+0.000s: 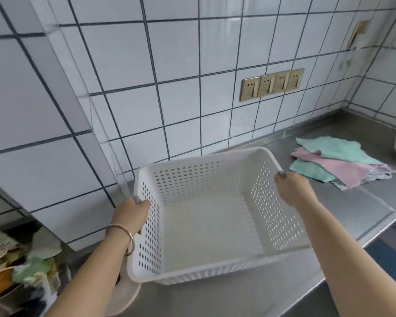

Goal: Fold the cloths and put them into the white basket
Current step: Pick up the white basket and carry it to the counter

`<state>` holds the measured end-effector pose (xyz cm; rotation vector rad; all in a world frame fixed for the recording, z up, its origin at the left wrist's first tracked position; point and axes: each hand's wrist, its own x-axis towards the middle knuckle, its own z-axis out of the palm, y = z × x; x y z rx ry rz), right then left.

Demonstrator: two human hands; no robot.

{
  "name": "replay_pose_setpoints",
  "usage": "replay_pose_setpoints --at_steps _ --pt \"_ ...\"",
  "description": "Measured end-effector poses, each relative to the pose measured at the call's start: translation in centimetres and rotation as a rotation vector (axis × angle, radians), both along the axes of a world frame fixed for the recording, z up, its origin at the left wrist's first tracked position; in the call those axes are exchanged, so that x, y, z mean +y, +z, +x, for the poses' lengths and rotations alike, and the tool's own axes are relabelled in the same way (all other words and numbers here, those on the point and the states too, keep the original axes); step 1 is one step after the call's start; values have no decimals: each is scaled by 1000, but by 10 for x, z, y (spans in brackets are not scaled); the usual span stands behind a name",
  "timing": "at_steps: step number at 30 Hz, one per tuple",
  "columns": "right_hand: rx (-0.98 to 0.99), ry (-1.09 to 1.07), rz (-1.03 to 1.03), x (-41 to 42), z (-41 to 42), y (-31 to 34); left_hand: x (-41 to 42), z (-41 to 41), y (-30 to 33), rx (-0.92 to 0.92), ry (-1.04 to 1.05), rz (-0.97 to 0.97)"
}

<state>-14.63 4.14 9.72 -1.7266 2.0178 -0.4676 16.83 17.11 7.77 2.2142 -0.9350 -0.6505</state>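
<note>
White basket (206, 227) empty, held over the steel counter (343, 202), long axis running left to right between the two hands; left hand (133, 213) curled round the left rim, right hand (293, 188) gripping the right rim, thumb hooked over the edge. Cloths (338, 161) unfolded in a loose green and pink pile on the counter, well to the right of the basket, nearer the right hand. Nothing between pile and basket. Tiled wall (169, 88) and sockets (271, 84) behind; jumbled clutter (21, 266) at lower left; something white, cut off, at far right
</note>
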Motion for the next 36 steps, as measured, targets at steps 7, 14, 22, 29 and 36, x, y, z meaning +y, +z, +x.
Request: replay_pose_setpoints --at_steps 7,14,22,29,36 --pt "-56 142 81 -76 29 -11 -44 15 -13 -49 90 122" --pt "-99 423 182 -174 60 -20 -96 26 -4 -172 285 214" --pt "-144 480 240 -225 96 -30 -131 30 -12 -313 344 439" --pt "-86 509 222 -239 118 -39 -142 45 -27 -362 410 447" --pt "-50 485 199 -242 126 -48 -149 43 -21 -431 348 458"
